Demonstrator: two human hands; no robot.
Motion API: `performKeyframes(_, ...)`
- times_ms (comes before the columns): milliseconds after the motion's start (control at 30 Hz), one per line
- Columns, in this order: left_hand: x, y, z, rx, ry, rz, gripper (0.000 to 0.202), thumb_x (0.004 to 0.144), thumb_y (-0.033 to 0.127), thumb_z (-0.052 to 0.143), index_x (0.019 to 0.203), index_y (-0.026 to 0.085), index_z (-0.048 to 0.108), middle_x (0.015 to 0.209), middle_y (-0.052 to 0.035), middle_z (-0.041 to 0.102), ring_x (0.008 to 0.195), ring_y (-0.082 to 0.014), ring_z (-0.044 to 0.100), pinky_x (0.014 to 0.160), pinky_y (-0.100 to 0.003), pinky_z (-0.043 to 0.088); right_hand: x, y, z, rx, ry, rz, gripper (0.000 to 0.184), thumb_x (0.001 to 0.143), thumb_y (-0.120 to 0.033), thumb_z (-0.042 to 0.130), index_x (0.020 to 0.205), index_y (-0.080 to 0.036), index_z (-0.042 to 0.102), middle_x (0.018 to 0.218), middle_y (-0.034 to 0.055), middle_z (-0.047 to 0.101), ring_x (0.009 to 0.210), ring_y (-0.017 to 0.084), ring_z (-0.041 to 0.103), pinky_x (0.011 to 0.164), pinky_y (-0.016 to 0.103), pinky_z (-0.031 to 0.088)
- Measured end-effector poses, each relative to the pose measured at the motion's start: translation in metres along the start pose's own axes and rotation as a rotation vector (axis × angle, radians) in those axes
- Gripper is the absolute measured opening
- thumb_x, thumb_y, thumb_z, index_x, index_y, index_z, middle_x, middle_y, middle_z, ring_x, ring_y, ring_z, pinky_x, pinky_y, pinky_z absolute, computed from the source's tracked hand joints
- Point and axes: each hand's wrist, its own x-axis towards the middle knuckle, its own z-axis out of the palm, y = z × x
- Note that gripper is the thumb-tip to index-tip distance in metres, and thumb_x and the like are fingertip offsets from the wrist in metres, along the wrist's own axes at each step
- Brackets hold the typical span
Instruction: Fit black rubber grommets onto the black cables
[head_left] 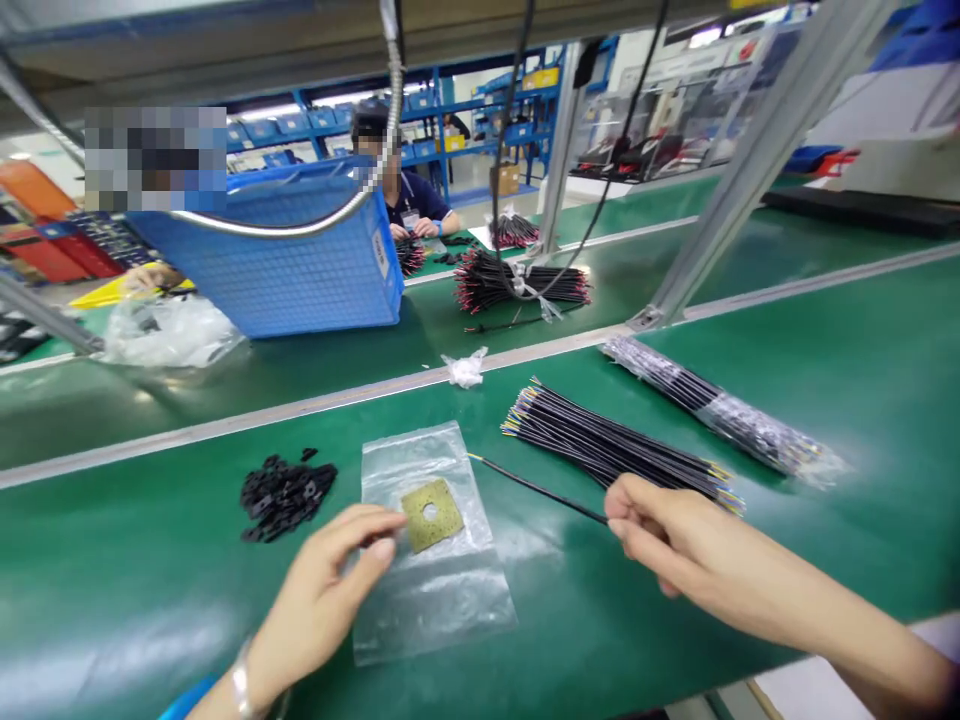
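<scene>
My right hand [660, 535] pinches one thin black cable [536, 487] that stretches left across the green bench [112, 590], its stripped tip pointing up-left. My left hand [337, 580] has its fingers pinched together, apparently on a small dark piece, right beside a yellowish square plate with a hole [431, 513]. That plate lies on a clear plastic bag [431, 580]. A heap of small black plastic parts [283, 493] sits left of the bag. A loose bundle of black cables [615, 450] lies just beyond my right hand.
A plastic-wrapped cable bundle [720, 405] lies at the right. A crumpled white scrap [466, 370] sits by the metal rail [225, 425]. Beyond it are a blue crate [300, 265], a clear bag [165, 330], more cable bundles [517, 280] and a seated person [409, 195].
</scene>
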Motion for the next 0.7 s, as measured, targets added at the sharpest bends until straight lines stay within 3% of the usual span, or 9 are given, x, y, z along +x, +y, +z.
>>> performKeyframes(33,0.003,0.010,0.013,-0.180,-0.102,-0.101,0.033,0.086,0.041,0.062,0.110,0.021,0.073,0.110,-0.0127,0.071,0.092,-0.0240,0.068,0.085,-0.038,0.053,0.000,-0.007,0.001,0.146,-0.047,0.007,0.020,0.097,-0.040,0.039,0.090,-0.023,0.047,0.067,-0.0031,0.055,0.048,0.011,0.054,0.043,0.021,0.043)
performKeyframes(100,0.013,0.027,0.038,-0.548,-0.130,-0.239,0.047,0.084,0.046,0.065,0.120,0.017,0.068,0.115,-0.0171,0.070,0.084,-0.0224,0.070,0.076,-0.036,0.056,0.006,-0.022,0.009,0.390,-0.143,-0.001,0.026,0.097,-0.048,0.041,0.097,-0.023,0.047,0.075,-0.0021,0.057,0.045,0.008,0.054,0.037,0.018,0.041)
performKeyframes(200,0.025,0.045,0.058,-0.936,0.105,-0.270,0.053,0.077,0.046,0.073,0.118,0.013,0.067,0.117,-0.0172,0.069,0.088,-0.0213,0.070,0.076,-0.033,0.057,0.020,-0.039,0.025,0.649,-0.377,-0.004,0.031,0.093,-0.052,0.050,0.100,-0.021,0.048,0.080,-0.0013,0.060,0.043,0.006,0.055,0.032,0.013,0.038)
performKeyframes(300,0.028,0.047,0.056,-1.117,0.300,-0.260,0.043,0.076,0.038,0.077,0.111,0.016,0.067,0.105,-0.0105,0.072,0.085,-0.0181,0.070,0.074,-0.029,0.058,0.034,-0.044,0.035,0.903,-0.667,0.010,0.036,0.088,-0.050,0.060,0.100,-0.017,0.052,0.080,0.0027,0.066,0.043,0.008,0.059,0.033,0.013,0.043)
performKeyframes(367,0.026,0.043,0.050,-1.166,0.369,-0.253,0.036,0.075,0.034,0.079,0.103,0.015,0.068,0.092,-0.0064,0.073,0.079,-0.0157,0.070,0.072,-0.027,0.058,0.041,-0.042,0.038,1.071,-0.771,-0.027,0.039,0.086,-0.049,0.065,0.104,-0.015,0.057,0.086,0.0079,0.069,0.048,0.012,0.064,0.037,0.016,0.048)
performKeyframes(433,0.024,0.036,0.045,-1.192,0.419,-0.245,0.033,0.073,0.032,0.080,0.097,0.014,0.067,0.084,-0.0037,0.071,0.074,-0.0136,0.070,0.069,-0.024,0.058,0.044,-0.037,0.040,1.163,-0.744,-0.128,0.039,0.083,-0.041,0.071,0.110,-0.016,0.060,0.096,0.0116,0.070,0.059,0.015,0.069,0.045,0.020,0.053)
performKeyframes(533,0.024,0.027,0.042,-1.215,0.486,-0.251,0.031,0.072,0.032,0.081,0.094,0.014,0.066,0.082,-0.0024,0.070,0.073,-0.0123,0.069,0.069,-0.023,0.059,0.042,-0.026,0.043,1.171,-0.533,-0.324,0.031,0.082,-0.029,0.074,0.109,-0.018,0.064,0.101,0.0112,0.070,0.069,0.016,0.071,0.058,0.024,0.057)
performKeyframes(633,0.024,0.023,0.043,-1.218,0.497,-0.293,0.027,0.075,0.028,0.079,0.094,0.014,0.066,0.083,-0.0030,0.070,0.074,-0.0128,0.070,0.069,-0.023,0.060,0.033,-0.018,0.044,1.016,-0.318,-0.466,0.017,0.088,-0.024,0.067,0.104,-0.020,0.069,0.096,0.0087,0.071,0.068,0.014,0.070,0.064,0.025,0.056)
performKeyframes(700,0.023,0.022,0.046,-1.205,0.462,-0.334,0.027,0.077,0.027,0.077,0.097,0.013,0.066,0.084,-0.0044,0.071,0.075,-0.0130,0.070,0.068,-0.022,0.060,0.025,-0.015,0.042,0.839,-0.253,-0.536,0.015,0.089,-0.022,0.064,0.102,-0.021,0.072,0.089,0.0073,0.072,0.070,0.014,0.069,0.067,0.025,0.054)
